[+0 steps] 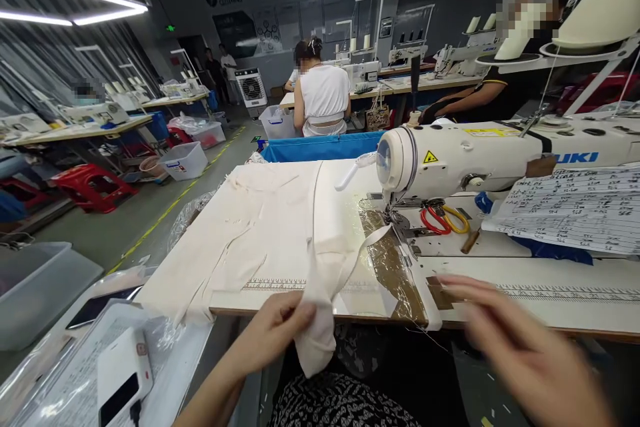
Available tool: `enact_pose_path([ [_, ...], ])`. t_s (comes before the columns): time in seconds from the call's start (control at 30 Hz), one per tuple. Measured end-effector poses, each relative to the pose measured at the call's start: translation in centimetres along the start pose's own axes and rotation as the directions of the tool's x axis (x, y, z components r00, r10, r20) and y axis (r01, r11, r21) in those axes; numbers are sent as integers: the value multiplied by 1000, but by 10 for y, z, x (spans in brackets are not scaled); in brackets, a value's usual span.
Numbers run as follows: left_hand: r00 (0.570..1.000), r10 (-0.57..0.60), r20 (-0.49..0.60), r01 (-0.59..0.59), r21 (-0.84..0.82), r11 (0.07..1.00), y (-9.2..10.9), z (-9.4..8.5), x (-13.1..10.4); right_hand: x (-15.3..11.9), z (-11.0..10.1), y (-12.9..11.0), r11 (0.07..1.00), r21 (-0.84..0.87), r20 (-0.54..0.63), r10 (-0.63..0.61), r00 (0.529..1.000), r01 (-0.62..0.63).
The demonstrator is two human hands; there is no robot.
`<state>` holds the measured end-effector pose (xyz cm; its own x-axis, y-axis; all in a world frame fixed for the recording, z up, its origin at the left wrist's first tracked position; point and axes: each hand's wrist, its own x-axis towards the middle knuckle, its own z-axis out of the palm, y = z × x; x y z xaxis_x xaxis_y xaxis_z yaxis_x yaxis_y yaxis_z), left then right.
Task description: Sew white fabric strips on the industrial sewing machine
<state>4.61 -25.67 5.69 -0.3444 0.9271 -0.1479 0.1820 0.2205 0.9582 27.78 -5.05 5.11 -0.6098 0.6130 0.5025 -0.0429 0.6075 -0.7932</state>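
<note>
One limp, cream-coloured cloth piece is pinched in the left hand at the white, flat-topped bench; the blurred right hand is held apart, fingers extended.

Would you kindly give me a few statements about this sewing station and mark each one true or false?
1. The left hand has its grip on cream fabric. True.
2. The right hand pinches that same fabric. False: it is apart from it, blurred, near the front edge of the table.
3. A narrow strip of fabric reaches the needle area of the sewing machine. True.
4. The handwritten sheets lie under the left hand. False: they are on the right, in front of the machine.
5. A white device with a dark screen lies at the picture's lower left. True.
</note>
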Motion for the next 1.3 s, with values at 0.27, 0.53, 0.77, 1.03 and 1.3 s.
enact_pose_path([
  [0.27, 979, 88, -182, -80, 52, 995, 3, 24, -16, 37, 99, -5, 876, 221, 663, 188, 724, -430],
  [0.53, 998, -51, 33, 57, -258, 964, -23, 23, -23, 35, 79, -8, 870, 119, 762, 229, 606, -479],
  [0.77, 935, -290, -202, 72, -695, 715, -53, 25, -26, 63, 53, 1, 809, 305, 555, 277, 784, -502],
  [1.03, 910, -251, -331, 135, -336, 932, -75, 13, -39, 75, 38, 9, 894, 315, 225, 256, 940, -319],
  [1.3, 920, 366, -139, -319, 277, 906, -10, 20, -22, 51, 92, -60, 899, 401, 678, -420, 604, 175],
])
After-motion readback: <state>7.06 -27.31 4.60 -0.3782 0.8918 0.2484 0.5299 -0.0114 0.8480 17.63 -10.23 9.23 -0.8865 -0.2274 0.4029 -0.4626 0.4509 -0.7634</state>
